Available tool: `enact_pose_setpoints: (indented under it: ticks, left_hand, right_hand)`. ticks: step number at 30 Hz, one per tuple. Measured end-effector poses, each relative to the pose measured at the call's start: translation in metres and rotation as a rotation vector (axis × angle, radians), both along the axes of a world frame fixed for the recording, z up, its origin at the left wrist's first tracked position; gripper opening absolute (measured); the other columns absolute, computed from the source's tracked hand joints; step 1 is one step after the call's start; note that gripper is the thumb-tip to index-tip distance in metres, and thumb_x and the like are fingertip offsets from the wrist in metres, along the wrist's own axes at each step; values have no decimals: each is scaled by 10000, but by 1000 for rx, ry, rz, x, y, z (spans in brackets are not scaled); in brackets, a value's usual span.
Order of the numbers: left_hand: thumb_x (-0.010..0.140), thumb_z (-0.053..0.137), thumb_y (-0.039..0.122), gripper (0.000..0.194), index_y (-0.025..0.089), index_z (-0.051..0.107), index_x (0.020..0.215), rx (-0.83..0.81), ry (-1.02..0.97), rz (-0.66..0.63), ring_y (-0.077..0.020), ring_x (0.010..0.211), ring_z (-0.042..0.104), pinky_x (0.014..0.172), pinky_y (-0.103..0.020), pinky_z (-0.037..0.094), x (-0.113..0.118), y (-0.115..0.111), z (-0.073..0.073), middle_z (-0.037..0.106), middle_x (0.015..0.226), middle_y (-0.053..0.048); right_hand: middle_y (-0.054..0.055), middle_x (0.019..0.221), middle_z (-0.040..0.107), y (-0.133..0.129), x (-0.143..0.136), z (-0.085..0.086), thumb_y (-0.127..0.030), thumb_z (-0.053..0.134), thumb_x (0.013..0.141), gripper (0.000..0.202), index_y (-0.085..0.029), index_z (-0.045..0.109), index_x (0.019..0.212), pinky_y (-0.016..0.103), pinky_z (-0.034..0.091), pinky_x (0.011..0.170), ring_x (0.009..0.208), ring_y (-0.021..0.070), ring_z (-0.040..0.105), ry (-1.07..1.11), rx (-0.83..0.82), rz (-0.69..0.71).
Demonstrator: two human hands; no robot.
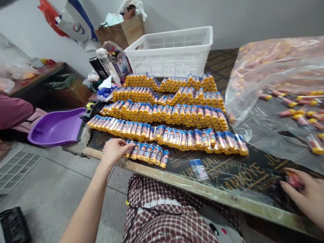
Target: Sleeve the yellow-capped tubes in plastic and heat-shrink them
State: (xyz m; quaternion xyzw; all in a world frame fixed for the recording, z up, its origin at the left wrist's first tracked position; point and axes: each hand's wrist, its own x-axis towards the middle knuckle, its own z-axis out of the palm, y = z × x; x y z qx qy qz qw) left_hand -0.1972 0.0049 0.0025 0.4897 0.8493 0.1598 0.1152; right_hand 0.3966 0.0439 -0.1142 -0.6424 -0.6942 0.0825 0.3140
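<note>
At the left end of a short row of small labelled tubes (149, 154) is my left hand (117, 150), its fingers pinched at an end tube that they largely cover. These tubes have yellow caps and blue printed labels. On the right, my right hand (311, 195) is closed around a small reddish tube (294, 180), partly hidden by the fingers. Between my hands, near the table edge, lies a flat pack of clear sleeves with blue tops (199, 169). Behind the short row, labelled tubes are stacked in several long rows (190, 112).
A white plastic basket (169, 58) stands behind the stacks. Loose unlabelled tubes (308, 110) spill from a large clear bag (246, 75) at right. Bottles (99, 68) and a purple dustpan (57, 126) are at left. Another person's sleeve (6, 109) shows at the far left.
</note>
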Motion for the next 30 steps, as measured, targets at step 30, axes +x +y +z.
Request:
enact_pose_setpoints:
  ticks: [30]
  left_hand:
    - [794,482,345,164,215,565,739,10,-361,-616,-166,658,596,626,-252,377,209,9,-60,654,702,-1]
  right_hand:
    - [62,923,586,-41,-128,70,-213,439,883,361,-212,504,1238,344,454,808,838,185,558,273,-115,34]
